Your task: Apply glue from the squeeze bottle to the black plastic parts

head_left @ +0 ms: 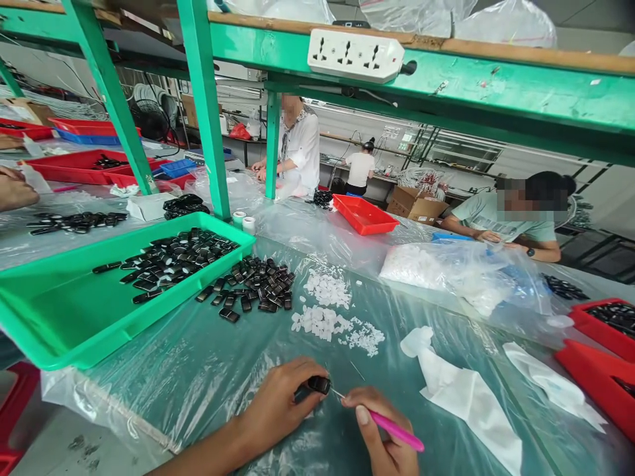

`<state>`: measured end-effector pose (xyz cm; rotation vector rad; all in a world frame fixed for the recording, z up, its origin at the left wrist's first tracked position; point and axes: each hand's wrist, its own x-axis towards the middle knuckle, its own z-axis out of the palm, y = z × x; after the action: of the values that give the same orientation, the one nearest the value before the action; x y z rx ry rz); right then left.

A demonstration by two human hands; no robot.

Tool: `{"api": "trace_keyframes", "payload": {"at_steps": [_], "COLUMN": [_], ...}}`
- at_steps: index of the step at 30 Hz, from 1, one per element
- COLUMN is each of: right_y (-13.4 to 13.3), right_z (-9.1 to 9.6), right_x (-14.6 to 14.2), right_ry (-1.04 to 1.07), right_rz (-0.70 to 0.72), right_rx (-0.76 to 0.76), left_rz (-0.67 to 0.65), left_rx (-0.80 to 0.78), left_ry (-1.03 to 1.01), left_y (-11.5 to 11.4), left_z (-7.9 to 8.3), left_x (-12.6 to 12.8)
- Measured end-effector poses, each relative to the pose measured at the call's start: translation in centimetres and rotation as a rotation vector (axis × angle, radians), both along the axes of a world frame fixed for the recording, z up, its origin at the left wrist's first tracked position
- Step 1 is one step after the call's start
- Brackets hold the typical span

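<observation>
- At a sheeted workbench (218, 377), we see the left hand (278, 396) pinching a glossy black casing (319, 385) between thumb and forefinger, while the right hand (384, 446) grips a pink-handled pick (397, 433) like a pen.
- The pick's fine metal tip points at the casing's exposed end; whether it touches, we cannot tell.
- We judge a slip the chief risk: too much push on that smooth shell could send the point skidding into the left thumb or forefinger, which sit close behind.
- A loose pinch, we reckon, could let the casing twist, and a stray tip could scratch its shiny face.
- Small white pieces (320, 322) lie loose just beyond the hands, where a careless knuckle could scatter them across the wrinkled plastic.
- As for position, we find the casing lodged between the left fingertips, its free end projecting toward the right hand, well apart from the heap of black casings (262, 281) beside the green tray (59, 330).
</observation>
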<state>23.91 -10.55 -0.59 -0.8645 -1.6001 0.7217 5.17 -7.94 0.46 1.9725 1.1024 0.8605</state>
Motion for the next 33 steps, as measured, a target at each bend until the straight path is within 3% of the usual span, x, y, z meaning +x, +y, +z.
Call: {"api": "trace_keyframes", "payload": {"at_steps": [9,15,19,26,33], "right_y": [0.0,0.2,0.0,-0.1,-0.4], "right_z": [-0.1,0.3,0.2,-1.9,-2.7], "right_x": [-0.1,0.5,0.4,-0.4,-0.7], "right_ry": [-0.064,-0.21,-0.338,-0.517,-0.595], "right_rz": [0.018,0.111,0.114,-0.072,-0.2], "right_rx": [0.023,0.033,0.122,0.448,0.495], "left_rz": [-0.01,-0.029,-0.016,0.003,0.01], "left_rx": [0.045,0.043,0.025,-0.01,-0.028], "left_ry": [0.061,0.111,0.103,0.141,0.149], "left_y": [0.1,-0.1,0.1,0.1,0.1], "left_z": [0.2,0.0,-0.1,0.0,-0.1], "left_x": [0.0,-0.2,-0.1,0.1,0.3]}}
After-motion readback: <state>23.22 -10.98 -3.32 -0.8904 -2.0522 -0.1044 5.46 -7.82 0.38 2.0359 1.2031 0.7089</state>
